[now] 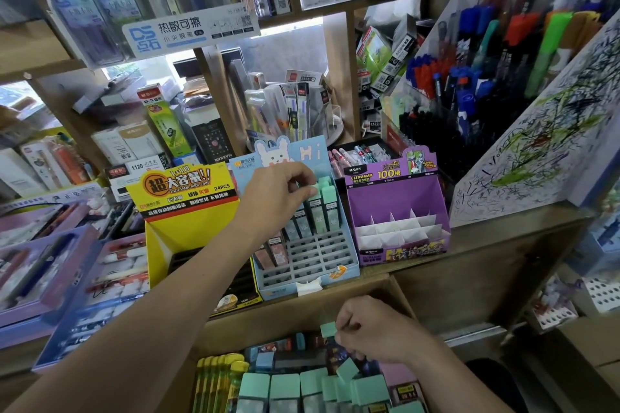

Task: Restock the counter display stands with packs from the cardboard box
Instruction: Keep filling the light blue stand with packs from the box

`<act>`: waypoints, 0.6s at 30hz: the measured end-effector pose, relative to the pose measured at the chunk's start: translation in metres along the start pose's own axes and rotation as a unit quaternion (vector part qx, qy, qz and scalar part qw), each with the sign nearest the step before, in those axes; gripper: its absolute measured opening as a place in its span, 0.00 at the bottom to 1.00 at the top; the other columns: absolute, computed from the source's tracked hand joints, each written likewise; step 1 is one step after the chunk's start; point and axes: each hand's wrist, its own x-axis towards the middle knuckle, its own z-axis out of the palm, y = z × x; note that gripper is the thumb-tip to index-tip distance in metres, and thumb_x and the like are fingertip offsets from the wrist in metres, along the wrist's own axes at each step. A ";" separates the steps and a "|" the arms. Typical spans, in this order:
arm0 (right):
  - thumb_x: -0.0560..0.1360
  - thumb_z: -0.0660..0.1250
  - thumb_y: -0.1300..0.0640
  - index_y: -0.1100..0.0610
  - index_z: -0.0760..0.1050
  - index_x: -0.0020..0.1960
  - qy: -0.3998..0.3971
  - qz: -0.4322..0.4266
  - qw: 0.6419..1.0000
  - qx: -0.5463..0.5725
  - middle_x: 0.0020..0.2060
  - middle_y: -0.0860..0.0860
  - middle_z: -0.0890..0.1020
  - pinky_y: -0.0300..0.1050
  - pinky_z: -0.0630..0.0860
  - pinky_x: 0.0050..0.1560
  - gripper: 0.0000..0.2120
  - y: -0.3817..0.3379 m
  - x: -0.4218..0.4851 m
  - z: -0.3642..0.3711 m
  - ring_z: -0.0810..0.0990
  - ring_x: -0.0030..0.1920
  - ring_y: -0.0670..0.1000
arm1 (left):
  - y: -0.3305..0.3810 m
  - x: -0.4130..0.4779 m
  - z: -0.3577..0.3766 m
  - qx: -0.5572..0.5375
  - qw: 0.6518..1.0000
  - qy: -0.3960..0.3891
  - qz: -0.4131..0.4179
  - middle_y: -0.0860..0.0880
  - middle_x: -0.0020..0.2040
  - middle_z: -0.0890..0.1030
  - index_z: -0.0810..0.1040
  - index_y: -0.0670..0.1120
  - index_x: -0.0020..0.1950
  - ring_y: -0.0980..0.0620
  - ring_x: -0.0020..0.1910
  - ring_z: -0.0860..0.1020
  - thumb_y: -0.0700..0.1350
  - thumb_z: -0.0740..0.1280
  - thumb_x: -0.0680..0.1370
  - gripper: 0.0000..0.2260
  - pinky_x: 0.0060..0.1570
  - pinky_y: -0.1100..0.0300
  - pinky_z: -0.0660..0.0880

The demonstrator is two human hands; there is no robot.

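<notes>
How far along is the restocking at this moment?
Early on. Done: a few mint packs stand in the back rows of the blue stand. In hand: the left hand pinches the top of a back-row pack, while the right hand grips a fresh pack in the cardboard box. Left: most blue stand slots and the visible cells of the purple stand are empty.

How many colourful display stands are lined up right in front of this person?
3: yellow stand at left, blue stand in the middle, purple stand at right; none looks hidden.
</notes>
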 end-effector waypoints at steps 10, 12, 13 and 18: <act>0.80 0.69 0.53 0.49 0.78 0.52 -0.002 0.001 1.000 0.001 0.42 0.48 0.85 0.43 0.81 0.46 0.01 -0.001 -0.001 0.000 0.83 0.41 0.44 | -0.001 -0.002 0.002 0.072 0.997 -0.013 0.029 0.54 0.44 0.79 0.83 0.49 0.47 0.55 0.44 0.74 0.47 0.76 0.74 0.05 0.44 0.61 0.70; 0.80 0.69 0.53 0.49 0.78 0.52 -0.002 0.003 1.000 0.000 0.43 0.49 0.86 0.44 0.82 0.46 0.02 -0.003 -0.002 -0.001 0.83 0.41 0.44 | 0.001 -0.001 0.001 0.077 0.997 -0.019 0.023 0.54 0.45 0.80 0.83 0.49 0.47 0.55 0.44 0.75 0.47 0.76 0.75 0.05 0.44 0.61 0.71; 0.80 0.69 0.53 0.49 0.78 0.52 -0.002 0.003 1.000 0.000 0.44 0.50 0.86 0.44 0.82 0.47 0.02 -0.003 -0.002 -0.001 0.83 0.41 0.44 | 0.002 -0.001 0.000 0.078 0.997 -0.023 0.017 0.54 0.45 0.80 0.83 0.49 0.48 0.55 0.44 0.75 0.47 0.76 0.75 0.04 0.44 0.61 0.72; 0.80 0.69 0.54 0.48 0.78 0.52 0.002 0.011 1.000 0.001 0.46 0.48 0.85 0.41 0.82 0.47 0.02 -0.004 -0.003 -0.001 0.84 0.44 0.44 | 0.004 -0.011 -0.009 -0.015 0.999 0.003 -0.033 0.53 0.45 0.82 0.84 0.50 0.49 0.56 0.45 0.79 0.41 0.75 0.75 0.06 0.47 0.65 0.75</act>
